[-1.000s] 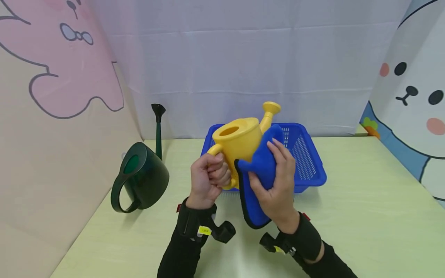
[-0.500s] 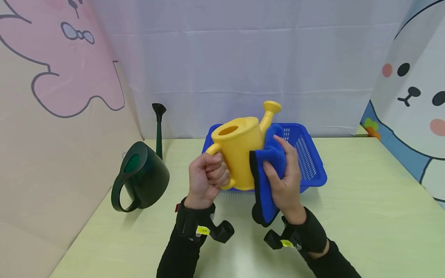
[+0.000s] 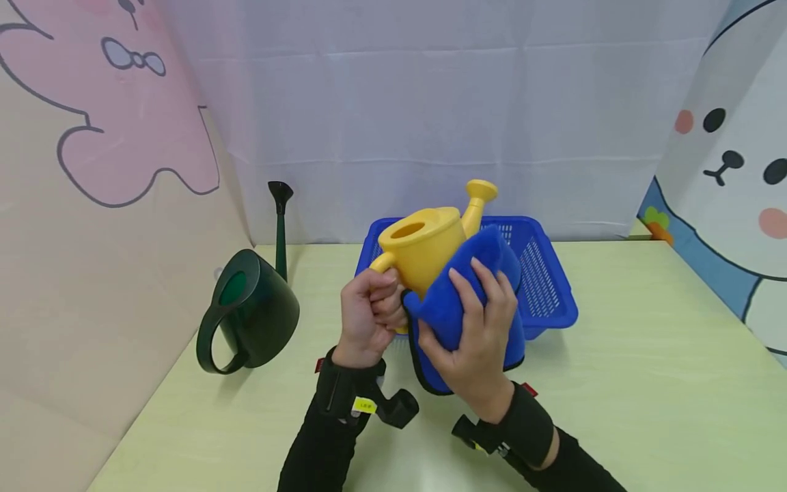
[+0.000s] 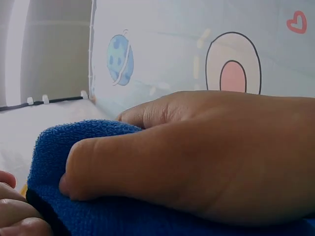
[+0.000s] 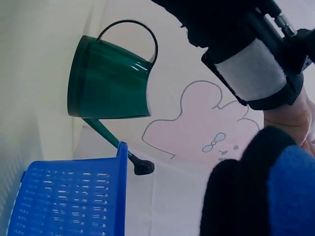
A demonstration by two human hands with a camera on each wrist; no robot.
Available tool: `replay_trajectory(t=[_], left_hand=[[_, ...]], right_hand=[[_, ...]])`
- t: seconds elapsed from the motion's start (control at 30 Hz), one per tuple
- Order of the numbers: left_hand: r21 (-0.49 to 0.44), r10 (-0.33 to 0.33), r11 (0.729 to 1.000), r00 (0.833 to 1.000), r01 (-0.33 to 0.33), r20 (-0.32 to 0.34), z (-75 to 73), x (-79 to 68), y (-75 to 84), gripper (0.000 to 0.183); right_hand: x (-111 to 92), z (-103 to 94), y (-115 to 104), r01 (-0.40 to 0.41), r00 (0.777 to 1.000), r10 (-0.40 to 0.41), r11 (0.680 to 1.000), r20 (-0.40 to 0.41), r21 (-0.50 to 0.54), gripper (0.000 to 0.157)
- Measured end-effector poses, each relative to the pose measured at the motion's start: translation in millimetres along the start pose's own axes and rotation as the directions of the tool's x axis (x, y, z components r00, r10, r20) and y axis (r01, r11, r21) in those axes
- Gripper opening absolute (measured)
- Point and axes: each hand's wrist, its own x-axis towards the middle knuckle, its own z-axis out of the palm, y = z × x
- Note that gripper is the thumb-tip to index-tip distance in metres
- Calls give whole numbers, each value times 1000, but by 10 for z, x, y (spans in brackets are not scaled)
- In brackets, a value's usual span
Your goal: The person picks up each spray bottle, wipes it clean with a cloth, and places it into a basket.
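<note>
At far left we see the green watering can [image 3: 264,321] standing on the worktop [image 3: 645,369], off to the side, perhaps to leave room in the middle. Next, the left hand [image 3: 369,318] has its fingers curled tightly round the handle of the yellow watering can [image 3: 424,253]; we take this grip as steadying the can, which is held in front of the blue basket [image 3: 556,311], spout to the right. Against the can's right side lies the blue cloth [image 3: 439,311], gripped by the right hand [image 3: 476,335], its fingers spread and bent over the fabric, probably to press it along the curve. The left wrist view alone shows us the right thumb's near side on the cloth; the right wrist view, turned sideways, gives us the green can's whole spout, partly masked from the head.
</note>
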Motion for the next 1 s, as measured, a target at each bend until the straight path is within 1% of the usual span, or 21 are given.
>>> replay_trajectory(t=[0.1,0.2,0.3,0.4,0.47,0.5,0.6,0.67,0.7,0.73,0.77,0.8,0.87,0.93,1.0], left_hand=[[-3,-6,1000,1000,6,-15,4,1,-1,35],[-4,-4,1000,1000,4,-2,6,-3,-1,34],[3,5,1000,1000,-5,29,5,-7,-1,34],[8,16,1000,998,-17,53,5,-18,3,33],[12,20,1000,998,-21,53,11,-30,13,33],[11,21,1000,998,-22,54,14,-36,19,33],[-1,23,1000,998,-23,62,24,-47,32,32],[-11,21,1000,997,-21,69,30,-52,39,32],[-14,20,1000,997,-19,70,31,-53,42,32],[-16,19,1000,997,-18,71,32,-53,44,32],[-17,17,1000,997,-16,71,32,-52,44,32],[-17,16,1000,997,-15,70,31,-50,43,32],[-13,13,1000,998,-12,62,30,-46,43,32],[-12,12,1000,998,-11,57,27,-42,41,32],[-9,12,1000,999,-11,53,23,-39,37,32]], right_hand=[[-1,-6,1,20,1000,-20,1000,10,-11,53],[33,-34,24,-17,999,16,1000,33,25,54],[81,-79,55,-98,993,90,989,73,107,54],[145,-140,98,-213,973,187,955,139,206,52],[188,-188,129,-305,945,259,916,199,259,52],[211,-212,145,-357,926,298,890,230,284,52],[271,-276,186,-497,859,401,803,317,330,50],[296,-303,203,-570,814,455,745,362,347,48],[305,-311,208,-595,797,474,724,375,348,47],[309,-315,211,-609,787,485,712,382,350,46],[309,-316,211,-617,780,492,706,385,348,46],[304,-314,209,-619,779,495,707,385,343,46],[288,-302,200,-595,796,483,733,365,329,47],[264,-282,191,-554,825,456,770,333,316,49],[243,-258,177,-492,863,413,816,289,303,50]])
